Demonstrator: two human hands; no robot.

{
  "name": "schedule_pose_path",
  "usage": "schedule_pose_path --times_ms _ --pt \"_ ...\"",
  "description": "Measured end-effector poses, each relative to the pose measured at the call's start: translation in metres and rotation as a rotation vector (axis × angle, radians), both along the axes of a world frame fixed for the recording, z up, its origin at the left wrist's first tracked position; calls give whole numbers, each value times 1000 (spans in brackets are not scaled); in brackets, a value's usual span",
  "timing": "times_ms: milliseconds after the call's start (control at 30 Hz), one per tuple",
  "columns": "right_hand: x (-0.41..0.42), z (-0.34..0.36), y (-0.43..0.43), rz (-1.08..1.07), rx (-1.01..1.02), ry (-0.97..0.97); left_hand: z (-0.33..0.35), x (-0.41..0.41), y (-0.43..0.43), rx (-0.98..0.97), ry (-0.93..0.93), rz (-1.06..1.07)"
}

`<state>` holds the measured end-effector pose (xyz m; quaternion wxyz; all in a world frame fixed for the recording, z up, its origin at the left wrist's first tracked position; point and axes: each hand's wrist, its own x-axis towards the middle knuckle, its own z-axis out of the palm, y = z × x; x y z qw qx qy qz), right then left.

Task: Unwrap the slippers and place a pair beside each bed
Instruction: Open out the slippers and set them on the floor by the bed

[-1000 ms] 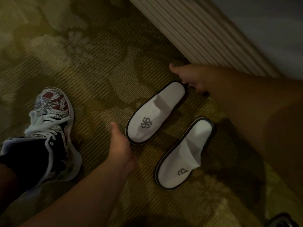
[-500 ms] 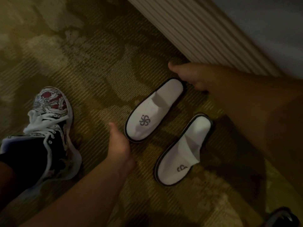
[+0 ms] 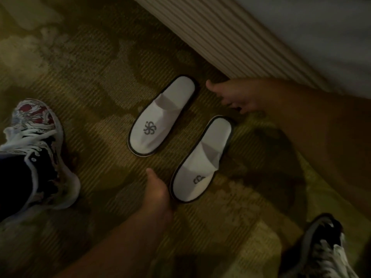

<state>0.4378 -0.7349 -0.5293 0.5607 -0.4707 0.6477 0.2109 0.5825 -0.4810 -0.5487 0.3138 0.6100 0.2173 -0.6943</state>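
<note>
Dim view straight down from a person's head onto an olive-green patterned carpet (image 3: 90,77) beside a bed. Nearest, in the bottom right corner, is a black-and-white laced sneaker (image 3: 321,249). At the left edge is a second sneaker with a red-and-white floral toe (image 3: 34,127) and white laces, under a dark trouser leg (image 3: 14,177).

A bare forearm reaches up from the bottom centre to the left hand (image 3: 158,191), low over the carpet with its thumb pointing away from the person. Its outer edge is touching or just beside the toe rim of the nearer white cloth slipper with black edging (image 3: 200,163). The fingers are hidden under the hand, so whether it is wide or curled cannot be told.

This slipper lies flat, sole down, toe towards the person, with a grey logo partly seen on its upper. Just beside it, not touching, lies the farther matching white slipper (image 3: 162,117), roughly parallel, its grey swirl logo fully seen. Both rest on the carpet next to the bed.

The right hand (image 3: 234,97), blurred, hovers by the heels of the two slippers, thumb stretched out, fingers loosely spread downward, holding nothing. Beyond it runs the pale striped bed skirt (image 3: 220,37), and above that white bedding (image 3: 321,27)
</note>
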Motion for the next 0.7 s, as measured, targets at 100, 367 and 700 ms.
schedule_pose_path --times_ms 100,367,700 --pt "-18 -7 15 -35 13 -16 -3 -11 7 12 47 -10" --pt "-42 -24 36 -101 -23 -76 -5 -21 -9 96 -28 -49" --pt "-57 -25 39 -115 -34 -39 -17 -19 -20 30 -146 3"
